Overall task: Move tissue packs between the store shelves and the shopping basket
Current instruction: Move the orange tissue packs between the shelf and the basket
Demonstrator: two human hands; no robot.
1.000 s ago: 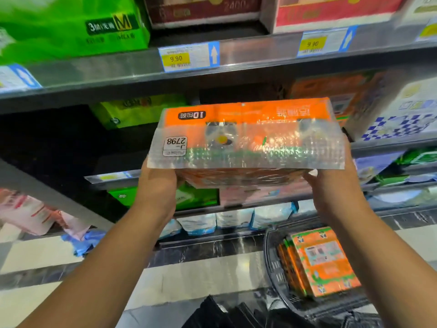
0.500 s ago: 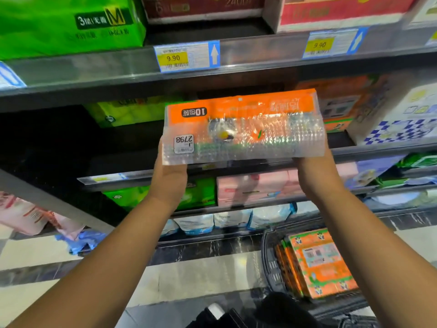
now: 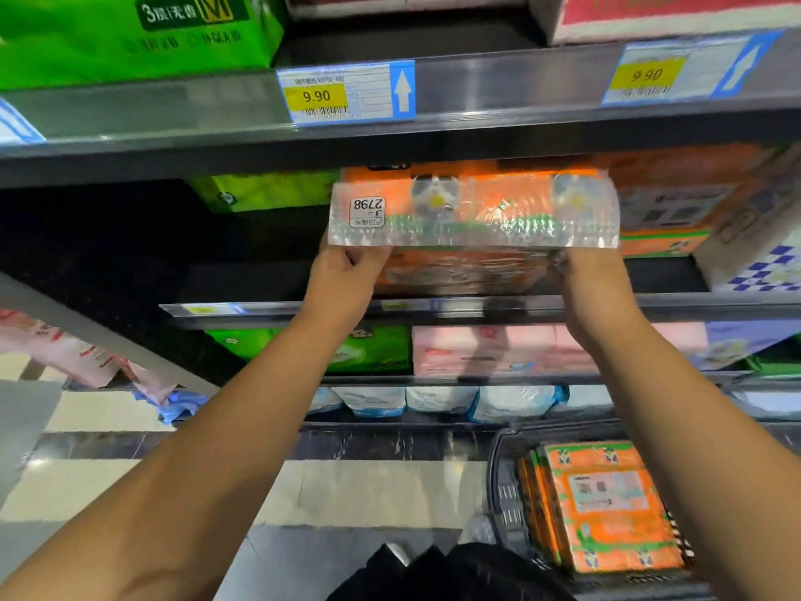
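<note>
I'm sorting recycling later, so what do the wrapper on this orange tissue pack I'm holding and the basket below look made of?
The orange tissue pack is wrapped in clear, glossy plastic film: crinkled glare runs across the print. The shopping basket looks like dark, matte moulded plastic, judging by its slotted wall, though I can't be sure.

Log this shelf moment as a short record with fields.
held item: orange tissue pack, in clear film, sticker reading 2798
left hand: grips the pack's lower left corner
right hand: grips its lower right corner
pack position: at the opening above the middle shelf, below the 9.90 price tag
shopping basket: lower right, holding more orange packs
</note>
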